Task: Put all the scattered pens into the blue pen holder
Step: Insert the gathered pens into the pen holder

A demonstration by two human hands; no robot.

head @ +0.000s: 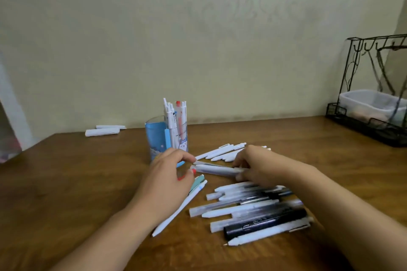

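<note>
Blue pen holder (165,138) upright mid-tabletop toward far edge, several pens inside. Frosted pen (217,170) lifted just beside it, left hand (169,179) pinching one end, right hand (256,166) gripping other. Scattered pens (251,207) toward near edge.

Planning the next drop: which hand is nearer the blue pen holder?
Left. The left hand is right in front of the blue pen holder, overlapping its base; the right hand is farther right.

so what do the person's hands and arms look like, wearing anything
Both forearms are bare up to the frame edge, with no sleeves in view. No watch, bracelet, ring or glove shows on the left hand or the right hand. At least two nails on the left hand carry red polish; the right hand's nails are not visible.
</note>
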